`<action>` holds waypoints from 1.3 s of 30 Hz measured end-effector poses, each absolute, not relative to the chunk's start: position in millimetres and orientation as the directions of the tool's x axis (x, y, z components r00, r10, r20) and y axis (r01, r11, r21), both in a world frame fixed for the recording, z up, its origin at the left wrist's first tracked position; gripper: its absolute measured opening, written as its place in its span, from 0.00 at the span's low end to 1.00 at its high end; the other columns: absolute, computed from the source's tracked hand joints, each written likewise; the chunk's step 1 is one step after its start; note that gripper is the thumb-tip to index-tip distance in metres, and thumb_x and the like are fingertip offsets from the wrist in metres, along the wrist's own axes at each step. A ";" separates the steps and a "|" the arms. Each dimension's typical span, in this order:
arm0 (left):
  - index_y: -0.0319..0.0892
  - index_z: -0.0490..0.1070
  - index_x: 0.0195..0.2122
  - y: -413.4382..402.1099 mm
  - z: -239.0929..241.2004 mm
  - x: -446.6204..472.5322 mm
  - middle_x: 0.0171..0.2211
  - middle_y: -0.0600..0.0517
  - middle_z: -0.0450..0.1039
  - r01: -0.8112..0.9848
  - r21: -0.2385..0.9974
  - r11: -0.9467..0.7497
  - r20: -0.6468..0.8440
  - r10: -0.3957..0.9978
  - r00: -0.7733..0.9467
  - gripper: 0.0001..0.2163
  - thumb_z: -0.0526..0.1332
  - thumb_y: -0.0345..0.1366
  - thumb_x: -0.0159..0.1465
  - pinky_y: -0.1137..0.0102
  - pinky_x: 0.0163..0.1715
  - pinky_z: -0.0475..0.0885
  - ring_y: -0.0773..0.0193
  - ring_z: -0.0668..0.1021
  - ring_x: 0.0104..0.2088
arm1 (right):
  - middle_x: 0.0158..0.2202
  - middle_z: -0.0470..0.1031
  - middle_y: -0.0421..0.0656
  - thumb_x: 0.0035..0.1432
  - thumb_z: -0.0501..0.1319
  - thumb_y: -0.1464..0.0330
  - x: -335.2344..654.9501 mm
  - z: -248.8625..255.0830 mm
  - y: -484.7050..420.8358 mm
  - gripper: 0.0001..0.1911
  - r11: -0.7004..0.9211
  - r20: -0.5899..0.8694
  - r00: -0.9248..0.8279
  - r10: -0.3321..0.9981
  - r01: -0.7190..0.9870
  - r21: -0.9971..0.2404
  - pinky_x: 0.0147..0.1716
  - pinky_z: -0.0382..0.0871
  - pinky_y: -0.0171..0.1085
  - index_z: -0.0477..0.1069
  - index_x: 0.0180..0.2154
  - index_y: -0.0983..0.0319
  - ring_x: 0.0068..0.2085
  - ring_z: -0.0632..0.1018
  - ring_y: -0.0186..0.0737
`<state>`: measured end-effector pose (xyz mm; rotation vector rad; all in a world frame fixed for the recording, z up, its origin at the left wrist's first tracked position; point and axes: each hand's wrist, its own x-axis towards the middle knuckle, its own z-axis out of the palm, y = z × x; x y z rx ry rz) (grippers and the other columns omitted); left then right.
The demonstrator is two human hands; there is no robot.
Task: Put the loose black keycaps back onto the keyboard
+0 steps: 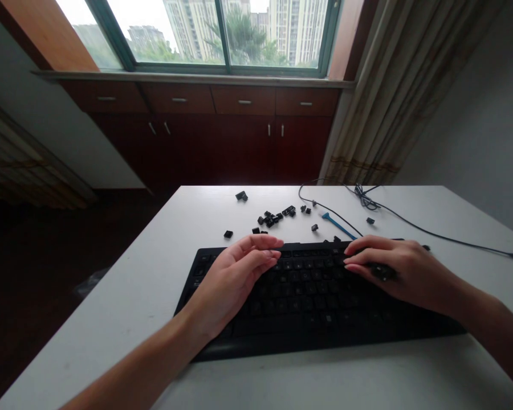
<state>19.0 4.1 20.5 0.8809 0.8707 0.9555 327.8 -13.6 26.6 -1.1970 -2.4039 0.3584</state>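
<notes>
A black keyboard (282,336) lies flat and slightly angled on the white table. Over its left part is my left hand (241,273), with fingers curled and tips close together near the top rows of keys. Whatever may be between those fingertips is too small to see. My right hand (393,270) is bent over the right part of the keyboard, fingertips drawn together. A dark patch shows beneath its palm, and I cannot tell whether it is a keycap or part of the keyboard. Loose black keycaps (270,218) lie in a cluster behind the keyboard.
A blue tool (340,225) with a flat end lies behind the keyboard, near a black cable (427,230) that runs to the right edge. Single keycaps (228,234) are scattered around. The white table (111,336) ends before a dark red cabinet (222,142) under a window.
</notes>
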 end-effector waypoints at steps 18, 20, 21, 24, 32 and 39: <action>0.38 0.76 0.44 3.8 18.7 17.5 0.51 0.45 0.75 -0.325 0.889 0.323 -0.202 0.913 0.354 0.09 0.63 0.27 0.63 0.68 0.56 0.67 0.62 0.75 0.49 | 0.49 0.79 0.42 0.65 0.61 0.63 337.6 25.3 4.1 0.12 0.600 0.168 -0.596 0.785 0.666 -0.443 0.48 0.75 0.39 0.76 0.49 0.54 0.46 0.80 0.40; 0.38 0.77 0.44 3.4 17.9 17.9 0.51 0.46 0.76 -0.322 0.889 0.324 -0.203 0.912 0.357 0.09 0.63 0.27 0.63 0.68 0.56 0.66 0.62 0.75 0.49 | 0.48 0.79 0.41 0.66 0.60 0.64 338.0 20.6 4.1 0.12 0.601 0.162 -0.599 0.784 0.668 -0.438 0.47 0.75 0.39 0.76 0.50 0.53 0.46 0.80 0.40; 0.38 0.77 0.44 3.2 17.7 18.0 0.50 0.46 0.76 -0.322 0.889 0.324 -0.203 0.912 0.357 0.09 0.63 0.27 0.63 0.68 0.56 0.66 0.63 0.75 0.49 | 0.48 0.79 0.41 0.66 0.60 0.64 337.2 19.7 3.8 0.12 0.605 0.167 -0.600 0.783 0.668 -0.433 0.47 0.75 0.39 0.76 0.50 0.53 0.46 0.80 0.40; 0.39 0.77 0.44 3.0 18.0 18.3 0.49 0.47 0.76 -0.324 0.889 0.323 -0.204 0.913 0.353 0.08 0.63 0.28 0.63 0.68 0.56 0.66 0.63 0.75 0.48 | 0.48 0.79 0.41 0.66 0.59 0.66 334.2 20.6 2.2 0.13 0.627 0.192 -0.608 0.770 0.667 -0.403 0.45 0.75 0.39 0.75 0.51 0.53 0.45 0.81 0.40; 0.40 0.78 0.43 2.3 19.2 17.3 0.47 0.48 0.76 -0.296 0.896 0.332 -0.217 0.907 0.362 0.08 0.63 0.27 0.63 0.69 0.54 0.67 0.64 0.75 0.47 | 0.49 0.79 0.43 0.67 0.59 0.66 330.8 26.1 3.2 0.14 0.689 0.181 -0.672 0.718 0.651 -0.319 0.44 0.75 0.39 0.75 0.52 0.54 0.44 0.81 0.40; 0.39 0.78 0.42 1.9 20.1 17.7 0.46 0.48 0.76 -0.311 0.888 0.339 -0.221 0.907 0.359 0.08 0.63 0.28 0.63 0.71 0.52 0.68 0.65 0.75 0.46 | 0.49 0.79 0.44 0.65 0.59 0.67 335.9 30.4 6.4 0.15 0.645 0.172 -0.639 0.749 0.644 -0.412 0.44 0.76 0.39 0.76 0.52 0.54 0.44 0.81 0.41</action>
